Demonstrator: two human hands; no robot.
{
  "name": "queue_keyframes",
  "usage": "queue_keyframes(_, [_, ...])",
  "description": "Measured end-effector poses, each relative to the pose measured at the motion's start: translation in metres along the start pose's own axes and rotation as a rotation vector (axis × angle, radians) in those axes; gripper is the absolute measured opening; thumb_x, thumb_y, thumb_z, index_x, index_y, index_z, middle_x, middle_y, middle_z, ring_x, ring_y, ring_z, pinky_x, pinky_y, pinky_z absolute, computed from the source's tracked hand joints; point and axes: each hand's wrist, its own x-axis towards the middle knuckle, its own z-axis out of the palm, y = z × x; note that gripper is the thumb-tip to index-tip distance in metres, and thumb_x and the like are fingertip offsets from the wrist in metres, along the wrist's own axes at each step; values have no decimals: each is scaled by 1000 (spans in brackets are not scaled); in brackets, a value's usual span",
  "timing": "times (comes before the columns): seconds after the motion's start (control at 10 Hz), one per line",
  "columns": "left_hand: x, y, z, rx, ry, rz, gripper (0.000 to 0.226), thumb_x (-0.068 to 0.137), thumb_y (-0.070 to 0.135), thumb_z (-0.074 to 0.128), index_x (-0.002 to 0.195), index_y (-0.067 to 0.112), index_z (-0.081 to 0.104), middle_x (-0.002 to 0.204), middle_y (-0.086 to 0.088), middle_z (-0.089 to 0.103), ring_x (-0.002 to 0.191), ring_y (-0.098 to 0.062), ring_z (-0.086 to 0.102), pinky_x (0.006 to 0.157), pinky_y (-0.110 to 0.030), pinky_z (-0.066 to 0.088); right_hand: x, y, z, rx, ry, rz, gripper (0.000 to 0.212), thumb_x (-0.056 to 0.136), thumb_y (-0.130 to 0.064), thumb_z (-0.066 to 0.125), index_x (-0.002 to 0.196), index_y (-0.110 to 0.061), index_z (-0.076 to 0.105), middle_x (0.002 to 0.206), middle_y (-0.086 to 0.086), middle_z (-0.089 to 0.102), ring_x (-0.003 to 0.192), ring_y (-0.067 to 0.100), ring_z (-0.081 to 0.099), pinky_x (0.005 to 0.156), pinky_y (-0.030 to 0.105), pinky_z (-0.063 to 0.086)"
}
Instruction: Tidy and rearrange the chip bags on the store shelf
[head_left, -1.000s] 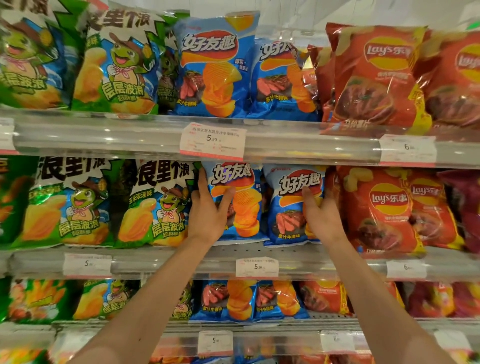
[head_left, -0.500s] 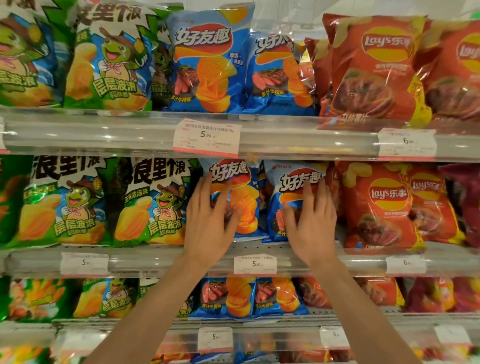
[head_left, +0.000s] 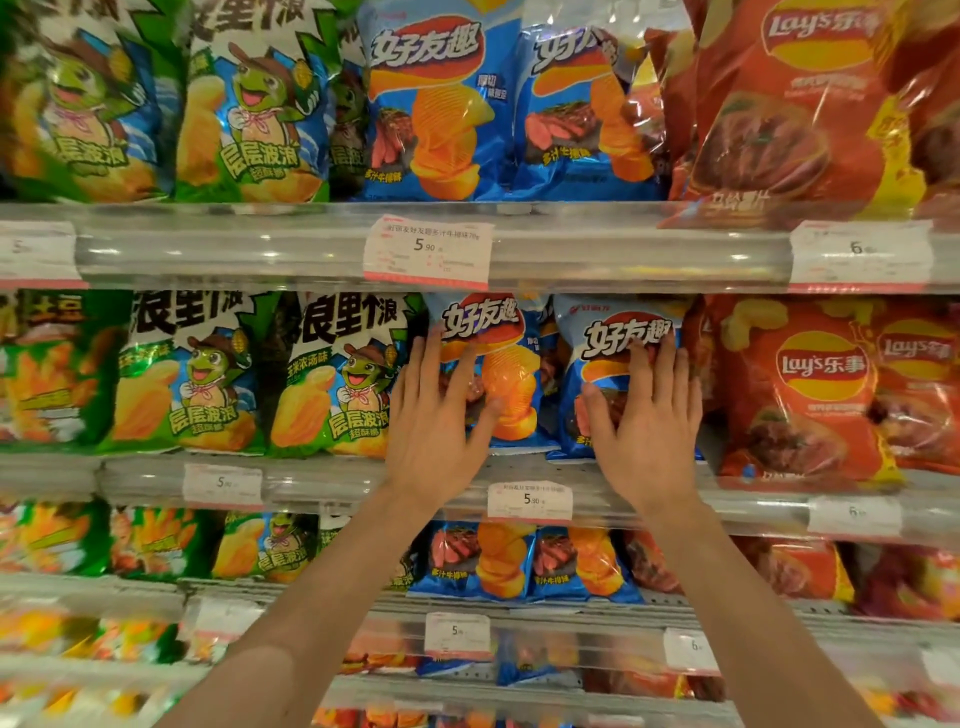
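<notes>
While both bare arms reach up from below, the left hand lies flat with its fingers spread against the front of a glossy blue chip bag with a red label and orange ridged chips printed on it, and the right hand lies the same way, fingers splayed, on a second blue chip bag of the same kind just beside it. Neither hand is pinching anything; the palms press on the bag faces. Both bags stand upright on the middle store shelf with a clear plastic front rail, the left one leaning a little away from its neighbour at the top.

To the left on that shelf stand green and white bags with a cartoon frog in a hat, touching the left blue bag. To the right stand red-orange Lay's bags, close against the right blue bag. A white price tag reading 5.90 is clipped to the rail between the two wrists.

Above, the top shelf holds the same order of frog bags, blue bags and red bags, with another 5.90 tag on its rail. Below, a lower shelf carries more blue bags, and the rows lower down are blurred.
</notes>
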Motion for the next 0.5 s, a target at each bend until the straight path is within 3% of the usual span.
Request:
queue_keyframes(0.3, [-29,-14,-43,-108,-7,-17,66,100,55,38,156,20,35,162,-18,32,147,-37,33,117,-54,33,-26,-31,-23,63,51,-13,78,96,-64,31,154,-11,32,162,16,29,152,31,23,122,53,17])
queue_keyframes(0.5, [-51,-41,-90,-220,3,-32,67,100,59,36,156,22,35,165,-7,30,150,-26,29,119,-51,32,-61,-65,-50,84,149,2,77,96,-65,30,154,-15,33,163,11,30,151,28,25,121,51,21])
